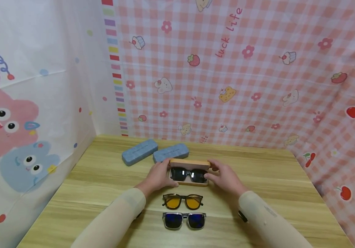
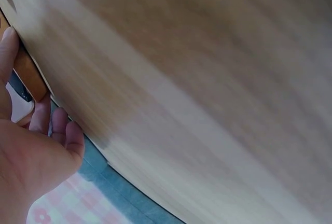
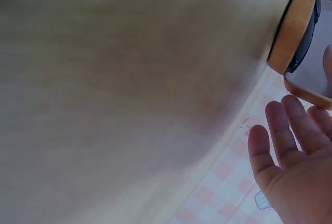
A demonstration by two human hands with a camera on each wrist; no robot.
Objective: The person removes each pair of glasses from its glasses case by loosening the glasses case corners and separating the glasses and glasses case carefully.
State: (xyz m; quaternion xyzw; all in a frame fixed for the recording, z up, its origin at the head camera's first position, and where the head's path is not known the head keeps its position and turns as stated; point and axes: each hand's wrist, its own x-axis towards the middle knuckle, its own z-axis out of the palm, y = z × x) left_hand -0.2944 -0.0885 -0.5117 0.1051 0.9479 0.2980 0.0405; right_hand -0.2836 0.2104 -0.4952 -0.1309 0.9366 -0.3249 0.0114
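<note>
An orange-brown glasses case stands with its lid raised, its pale lining showing. Dark sunglasses lie folded inside it. My left hand grips the case's left end, thumb at the front edge and fingers toward the back. At the right end is my right hand, its thumb by the right lens and its fingers by the lid. In the right wrist view these fingers are mostly straight, close to the lid's edge. Nearer me lie orange-lens glasses and clear-framed glasses with blue lenses.
Two closed blue glasses cases lie behind the left hand, one beside the other. The wooden table meets a pink checked cloth at the back and a white printed cloth on the left.
</note>
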